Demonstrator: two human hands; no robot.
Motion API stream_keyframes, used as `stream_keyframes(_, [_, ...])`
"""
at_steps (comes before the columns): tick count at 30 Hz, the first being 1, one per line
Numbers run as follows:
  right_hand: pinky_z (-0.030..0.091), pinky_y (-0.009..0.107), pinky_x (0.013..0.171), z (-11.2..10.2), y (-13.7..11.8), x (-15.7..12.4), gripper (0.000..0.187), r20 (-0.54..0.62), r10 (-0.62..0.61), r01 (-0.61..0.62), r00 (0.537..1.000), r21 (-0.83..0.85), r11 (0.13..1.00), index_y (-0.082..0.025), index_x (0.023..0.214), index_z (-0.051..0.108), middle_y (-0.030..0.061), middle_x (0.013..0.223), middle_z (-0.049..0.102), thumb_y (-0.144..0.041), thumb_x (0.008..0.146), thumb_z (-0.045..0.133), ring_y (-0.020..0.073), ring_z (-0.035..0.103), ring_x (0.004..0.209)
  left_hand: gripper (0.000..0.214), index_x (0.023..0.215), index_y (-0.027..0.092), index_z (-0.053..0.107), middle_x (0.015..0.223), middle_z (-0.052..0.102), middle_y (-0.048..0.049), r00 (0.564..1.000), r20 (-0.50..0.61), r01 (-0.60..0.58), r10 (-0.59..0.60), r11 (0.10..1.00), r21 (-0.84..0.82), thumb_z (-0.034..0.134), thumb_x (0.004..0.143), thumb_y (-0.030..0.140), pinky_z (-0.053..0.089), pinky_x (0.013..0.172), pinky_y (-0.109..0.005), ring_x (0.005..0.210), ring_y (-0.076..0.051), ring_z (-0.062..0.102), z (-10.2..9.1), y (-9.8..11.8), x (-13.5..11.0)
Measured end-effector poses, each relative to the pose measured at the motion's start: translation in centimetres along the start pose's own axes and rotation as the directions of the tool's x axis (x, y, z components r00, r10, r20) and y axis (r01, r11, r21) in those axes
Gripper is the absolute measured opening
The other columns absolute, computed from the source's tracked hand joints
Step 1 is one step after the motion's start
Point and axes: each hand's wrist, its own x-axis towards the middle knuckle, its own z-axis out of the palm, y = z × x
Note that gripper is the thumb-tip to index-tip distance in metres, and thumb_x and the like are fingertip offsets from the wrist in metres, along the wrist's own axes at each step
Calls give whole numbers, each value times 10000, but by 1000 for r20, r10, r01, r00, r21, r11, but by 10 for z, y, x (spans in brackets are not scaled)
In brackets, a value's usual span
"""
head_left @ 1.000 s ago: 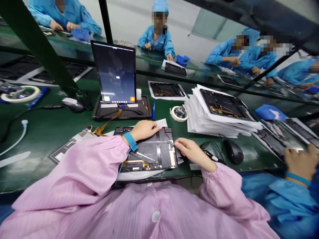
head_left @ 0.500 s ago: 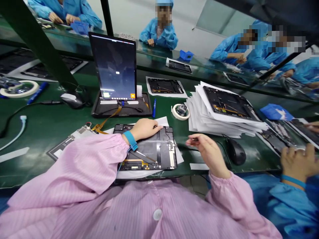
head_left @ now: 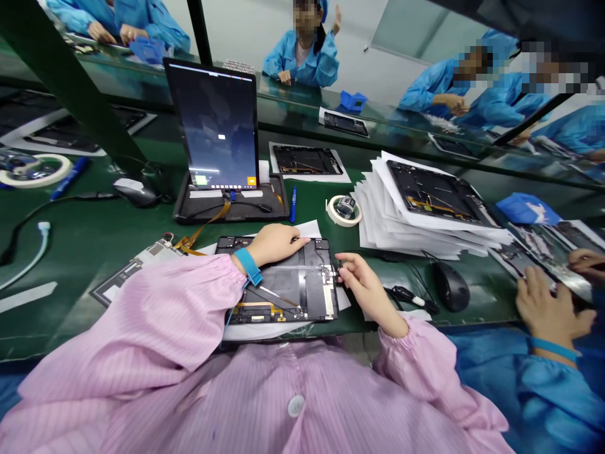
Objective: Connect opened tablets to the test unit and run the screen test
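An opened black tablet chassis [head_left: 293, 287] lies on white paper at the near edge of the green bench. My left hand [head_left: 274, 243] rests flat on its top edge, fingers stretched out, a blue wrist strap on the wrist. My right hand [head_left: 362, 284] is at the chassis's right edge, fingers pinched together beside a small connector area; what they pinch is too small to name. An orange flex cable [head_left: 201, 234] runs from the chassis area toward the lit tablet [head_left: 215, 135] standing in a black dock.
A stack of white sheets topped by another chassis [head_left: 428, 198] sits right. A tape roll [head_left: 344, 210], black mouse [head_left: 451, 287], blue pen [head_left: 293, 205] and a small tool with cable [head_left: 409, 295] lie around. A co-worker's hands [head_left: 548, 309] work at right; others sit opposite.
My right hand had lifted away to the right half a second ago and has come back to the chassis's right edge, pinched. The left hand has stayed put.
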Motion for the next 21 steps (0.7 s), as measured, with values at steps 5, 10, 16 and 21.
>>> stream_keyframes(5, [461, 370, 741, 12, -13, -9, 399, -77, -88, 42, 993, -472, 880, -162, 1279, 430, 45, 762, 588, -359, 936, 380, 221, 581, 758, 532, 790, 190, 678, 794, 694, -61, 1000, -14, 20, -20, 1000, 2, 322, 901, 569, 338, 576, -280, 732, -209, 618, 0, 0, 0])
stream_keyframes(10, [469, 419, 761, 30, -17, -16, 414, -44, -165, 91, 985, -683, 725, -113, 1284, 425, 143, 954, 633, -302, 919, 374, 279, 605, 848, 522, 784, 187, 679, 784, 693, -63, 999, -30, 13, -13, 1000, 9, 347, 890, 575, 326, 567, -273, 723, -209, 615, 1, 0, -1])
stream_keyframes(16, [480, 333, 706, -3, -9, -17, 407, -250, -238, 57, 939, -566, 822, -144, 1242, 477, 62, 800, 626, -383, 916, 428, 204, 598, 730, 528, 779, 185, 681, 790, 699, -65, 999, -36, 3, -3, 1000, -3, 339, 898, 570, 342, 570, -271, 731, -208, 624, -1, 0, 0])
stream_keyframes(21, [440, 480, 780, -114, 52, -35, 469, -771, -389, -468, 504, -622, 628, -118, 1040, 649, 211, 877, 645, -489, 843, 442, 365, 587, 874, 492, 832, 189, 701, 853, 718, -76, 999, -52, 5, -4, 1000, 18, 372, 898, 549, 400, 623, -279, 789, -220, 648, -2, 4, -1])
